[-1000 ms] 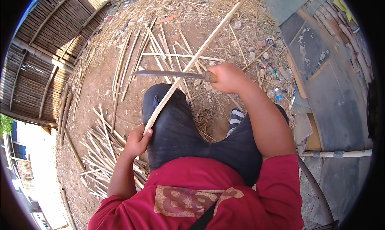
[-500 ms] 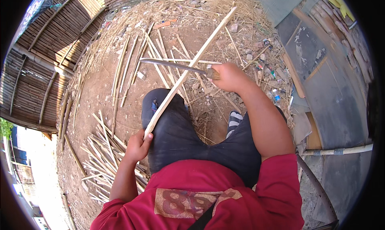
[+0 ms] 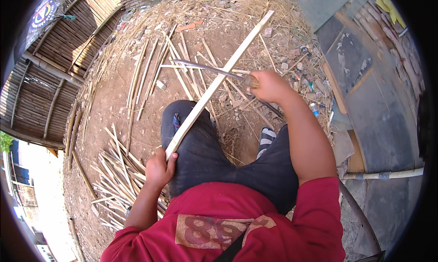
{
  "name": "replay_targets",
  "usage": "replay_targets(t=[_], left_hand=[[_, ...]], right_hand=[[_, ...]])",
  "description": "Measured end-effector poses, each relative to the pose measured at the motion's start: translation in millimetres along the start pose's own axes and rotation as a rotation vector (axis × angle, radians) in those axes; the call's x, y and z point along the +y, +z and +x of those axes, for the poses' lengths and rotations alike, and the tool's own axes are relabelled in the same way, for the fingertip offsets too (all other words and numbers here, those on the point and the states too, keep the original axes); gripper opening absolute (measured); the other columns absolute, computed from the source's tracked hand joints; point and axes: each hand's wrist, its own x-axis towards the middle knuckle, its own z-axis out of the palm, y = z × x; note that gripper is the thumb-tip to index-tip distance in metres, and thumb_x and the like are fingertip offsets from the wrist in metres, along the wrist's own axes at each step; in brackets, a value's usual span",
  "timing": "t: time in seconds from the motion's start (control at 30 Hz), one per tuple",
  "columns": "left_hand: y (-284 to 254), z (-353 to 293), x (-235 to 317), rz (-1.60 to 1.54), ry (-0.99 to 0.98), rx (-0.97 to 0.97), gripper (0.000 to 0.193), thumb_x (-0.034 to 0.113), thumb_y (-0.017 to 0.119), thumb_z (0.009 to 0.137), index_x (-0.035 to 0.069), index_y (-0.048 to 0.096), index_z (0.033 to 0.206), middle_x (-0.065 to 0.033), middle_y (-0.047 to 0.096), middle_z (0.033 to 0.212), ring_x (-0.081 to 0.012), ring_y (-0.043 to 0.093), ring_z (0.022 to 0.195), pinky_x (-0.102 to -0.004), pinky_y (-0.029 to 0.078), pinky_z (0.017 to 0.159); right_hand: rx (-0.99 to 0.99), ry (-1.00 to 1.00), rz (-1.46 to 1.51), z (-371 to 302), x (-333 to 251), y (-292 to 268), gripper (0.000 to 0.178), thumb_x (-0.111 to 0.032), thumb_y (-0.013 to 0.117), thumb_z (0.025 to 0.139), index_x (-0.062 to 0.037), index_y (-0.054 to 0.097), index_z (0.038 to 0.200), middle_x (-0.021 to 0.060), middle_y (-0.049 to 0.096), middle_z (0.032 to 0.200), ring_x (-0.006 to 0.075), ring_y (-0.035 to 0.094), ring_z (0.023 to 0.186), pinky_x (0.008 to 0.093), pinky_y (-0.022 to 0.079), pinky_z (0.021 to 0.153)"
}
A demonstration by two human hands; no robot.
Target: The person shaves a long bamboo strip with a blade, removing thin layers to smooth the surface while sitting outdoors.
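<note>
Hands (image 3: 159,170) (image 3: 272,87) gripping: L strip (image 3: 207,96) end, R knife hdl (image 3: 251,81); bare dirt (image 3: 107,107) L of knee (image 3: 181,109).

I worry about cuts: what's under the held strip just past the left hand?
The dark trouser leg shows on both sides of the held strip there; whatever lies directly beneath is covered.

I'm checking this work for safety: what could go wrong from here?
The curved knife in the right hand crosses the strip near the left knee; a slip might cut the leg.
The bare left hand grips the strip's near end, so splinters could prick it.
If the strip twists, the blade might skid off.
</note>
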Motion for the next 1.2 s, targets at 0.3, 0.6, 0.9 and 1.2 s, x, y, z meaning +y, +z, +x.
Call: replay_targets(t=[0.3, 0.6, 0.9, 1.2], left_hand=[[4.9, -3.2, 3.0, 0.028, -0.002, 0.044, 0.044, 0.044, 0.062, 0.099, 0.002, 0.050, 0.095, -0.0281, 0.064, 0.074, -0.0511, 0.064, 0.071, -0.0583, 0.049, 0.064], [6.1, -4.8, -2.8, -0.029, -0.022, 0.009, 0.045, 0.043, 0.061, 0.100, 0.001, 0.050, 0.094, -0.0300, 0.062, 0.072, -0.0537, 0.062, 0.072, -0.0594, 0.046, 0.063], [-2.5, 0.2, 2.5, -0.087, -0.019, -0.004, 0.048, 0.045, 0.059, 0.102, -0.001, 0.050, 0.091, -0.0314, 0.061, 0.074, -0.0551, 0.060, 0.073, -0.0599, 0.044, 0.064], [2.2, -1.4, -4.4, -0.085, 0.050, 0.023, 0.047, 0.046, 0.061, 0.100, 0.000, 0.050, 0.092, -0.0296, 0.062, 0.070, -0.0531, 0.062, 0.070, -0.0588, 0.047, 0.063]], right_hand=[[-0.110, 0.123, 0.065, 2.6, 8.4, -17.5, 0.038, -0.029, 0.078, 0.083, -0.0037, 0.070, 0.111, 0.0221, 0.072, 0.099, 0.0393, 0.070, 0.101, 0.0484, 0.055, 0.087], [-0.329, -0.164, -0.106, -5.6, -56.2, 3.3, 0.032, -0.028, 0.078, 0.082, -0.0096, 0.072, 0.108, 0.0205, 0.073, 0.099, 0.0397, 0.070, 0.096, 0.0479, 0.054, 0.085], [-0.199, -0.062, 0.037, 3.7, -8.5, 7.1, 0.035, -0.028, 0.080, 0.081, -0.0026, 0.070, 0.104, 0.0212, 0.071, 0.091, 0.0410, 0.069, 0.089, 0.0465, 0.053, 0.081], [-0.281, -0.002, 0.010, 4.5, -22.9, -6.6, 0.027, -0.021, 0.074, 0.081, -0.0084, 0.069, 0.104, 0.0181, 0.073, 0.096, 0.0403, 0.069, 0.094, 0.0493, 0.055, 0.082]])
